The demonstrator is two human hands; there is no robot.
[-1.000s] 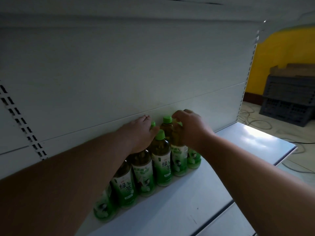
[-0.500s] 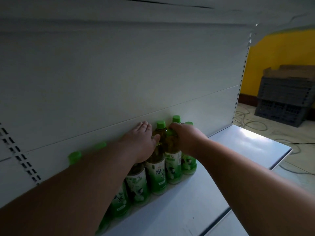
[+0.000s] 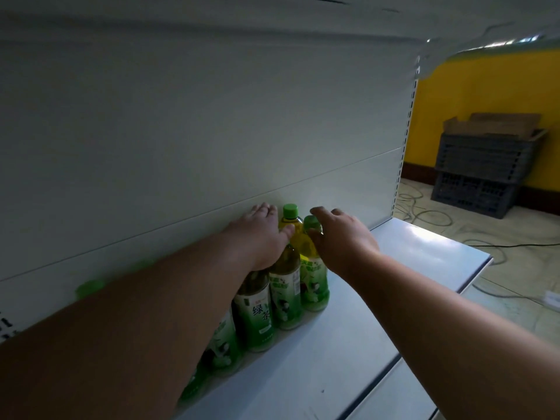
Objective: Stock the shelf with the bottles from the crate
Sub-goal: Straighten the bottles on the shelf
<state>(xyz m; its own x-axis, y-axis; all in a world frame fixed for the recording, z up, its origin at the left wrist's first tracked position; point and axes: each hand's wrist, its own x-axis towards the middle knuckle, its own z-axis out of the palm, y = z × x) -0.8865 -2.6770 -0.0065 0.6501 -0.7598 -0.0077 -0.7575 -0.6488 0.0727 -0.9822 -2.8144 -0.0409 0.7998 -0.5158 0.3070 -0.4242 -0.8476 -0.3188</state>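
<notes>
Placement step closing. My left hand (image 3: pixel 260 234) rests with straight fingers against the bottles (image 3: pixel 285 286) lined along the shelf (image 3: pixel 333 353) back; right hand (image 3: pixel 339 237) open beside them, holding nothing. Next: fetch more from the crate (image 3: pixel 481 174).

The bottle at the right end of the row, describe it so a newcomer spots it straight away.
Find the white shelf with green-tea bottles lined against its back panel. Follow the row to its right end, under the right hand. The last bottle is the only one with bare shelf on its right.
</notes>
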